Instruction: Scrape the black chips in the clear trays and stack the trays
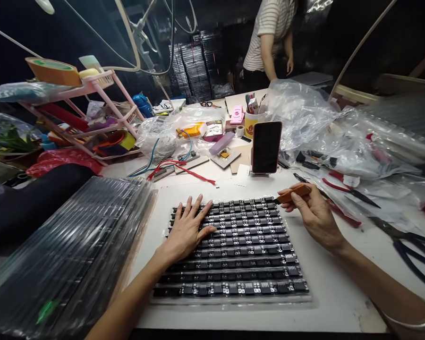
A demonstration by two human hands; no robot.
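A flat tray of black component strips [248,264] lies on the white table in front of me, its rows running left to right. My left hand [188,227] rests flat on the tray's upper left rows, fingers spread. My right hand [313,213] is closed on a small knife with an orange-brown handle [293,193]; its tip touches the tray's top right corner.
A stack of trays in clear plastic [67,255] lies at my left. A phone [266,147] stands upright behind the tray. Pliers and cutters [350,191] lie to the right among plastic bags [326,127]. A pink rack [92,113] stands far left. A person in a striped shirt [269,38] stands beyond the table.
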